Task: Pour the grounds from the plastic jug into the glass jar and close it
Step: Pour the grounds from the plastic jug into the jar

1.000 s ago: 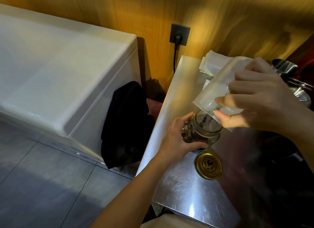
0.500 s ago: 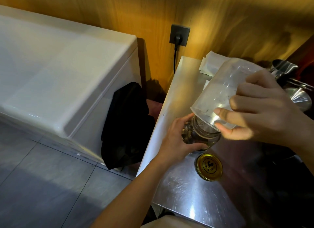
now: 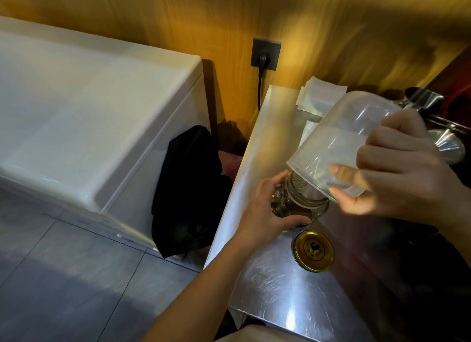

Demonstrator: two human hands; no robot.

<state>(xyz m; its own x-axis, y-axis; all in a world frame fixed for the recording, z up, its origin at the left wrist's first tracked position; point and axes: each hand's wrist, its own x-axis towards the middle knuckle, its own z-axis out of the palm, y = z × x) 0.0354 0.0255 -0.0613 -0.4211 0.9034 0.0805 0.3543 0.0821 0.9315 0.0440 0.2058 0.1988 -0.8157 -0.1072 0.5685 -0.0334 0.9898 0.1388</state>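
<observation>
Head view: plastic jug now tipped well past level in my right hand, base up and away from me, mouth down over the glass jar. A second ago it lay flatter; I have rolled it steeper, and its lower rim now sits at the jar's mouth, touching or nearly so — I cannot tell which. My judgement: the pour is at its tail end, and this tilt is to shake out what clings.

Jug walls look clear, almost nothing dark left inside; a few specks near the rim, too small to be sure of. Jar shows a dark layer in its lower part, likely the grounds, glass bare above.

Grips: right fingers wrapped round the jug's wall near its mouth, thumb pressed across it. Left hand closed round the jar's side, steadying it on the steel counter, as it was before.

Just below my left hand, nearer me — the gold lid, flat on the counter, apart from the jar. Closing not yet begun. Beyond my right hand, metal vessels, partly hidden; white cloths past the jug by the wall.
</observation>
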